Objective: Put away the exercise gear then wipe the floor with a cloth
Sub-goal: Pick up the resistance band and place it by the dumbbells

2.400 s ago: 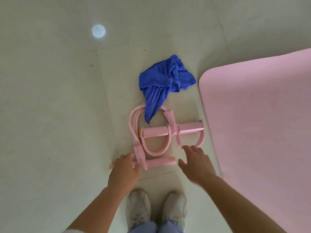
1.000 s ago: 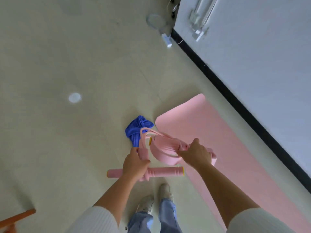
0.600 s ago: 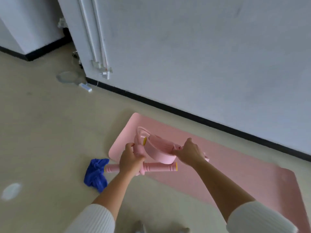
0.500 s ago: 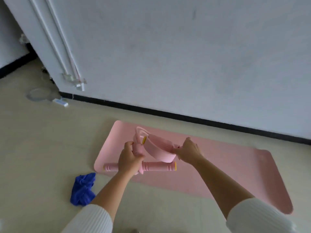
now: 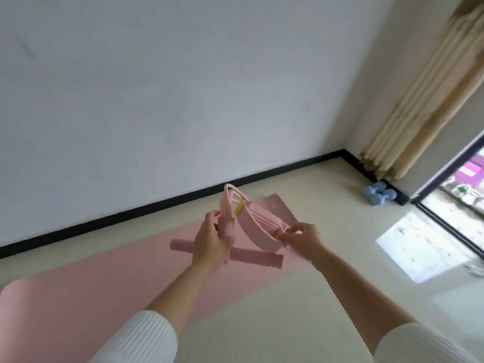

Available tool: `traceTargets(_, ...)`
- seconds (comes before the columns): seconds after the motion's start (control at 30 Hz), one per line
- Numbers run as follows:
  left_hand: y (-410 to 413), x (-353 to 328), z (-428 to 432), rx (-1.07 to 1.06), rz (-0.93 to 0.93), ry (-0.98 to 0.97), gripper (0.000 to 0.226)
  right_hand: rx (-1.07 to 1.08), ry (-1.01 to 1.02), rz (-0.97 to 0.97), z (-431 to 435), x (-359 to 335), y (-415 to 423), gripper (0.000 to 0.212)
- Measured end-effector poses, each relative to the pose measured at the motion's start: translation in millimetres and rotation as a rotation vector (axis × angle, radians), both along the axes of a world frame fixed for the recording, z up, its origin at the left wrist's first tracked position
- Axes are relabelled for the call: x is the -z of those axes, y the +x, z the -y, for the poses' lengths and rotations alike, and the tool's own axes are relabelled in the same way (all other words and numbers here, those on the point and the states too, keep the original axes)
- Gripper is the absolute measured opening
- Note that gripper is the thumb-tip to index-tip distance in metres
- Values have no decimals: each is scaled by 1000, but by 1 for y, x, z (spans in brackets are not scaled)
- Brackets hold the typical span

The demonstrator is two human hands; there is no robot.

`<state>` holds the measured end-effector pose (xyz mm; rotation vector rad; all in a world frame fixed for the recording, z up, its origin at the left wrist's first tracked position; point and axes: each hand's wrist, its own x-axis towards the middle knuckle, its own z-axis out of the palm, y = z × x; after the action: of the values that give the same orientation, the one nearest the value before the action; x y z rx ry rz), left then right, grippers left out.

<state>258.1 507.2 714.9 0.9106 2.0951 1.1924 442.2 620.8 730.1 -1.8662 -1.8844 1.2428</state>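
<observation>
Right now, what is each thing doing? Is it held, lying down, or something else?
Pedal resistance band, folded up, held in the air by both hands.
Left hand, grips the band's tubes just above its handle.
Right hand, pinches the pedal end.
Yoga mat, unrolled flat on the floor.
Dumbbells, resting on the floor in the corner.
Curtain, bunched to the side.

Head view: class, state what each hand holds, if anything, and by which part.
Both hold the pink resistance puller: the left hand grips its tubes just above the foam handle, the right hand pinches the pedal end.
</observation>
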Motion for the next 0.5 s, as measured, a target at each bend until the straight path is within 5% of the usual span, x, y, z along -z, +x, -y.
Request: traceTargets(0.5,190,10,-341,576,-269,42,61,493,153,121,-253,29,225,24)
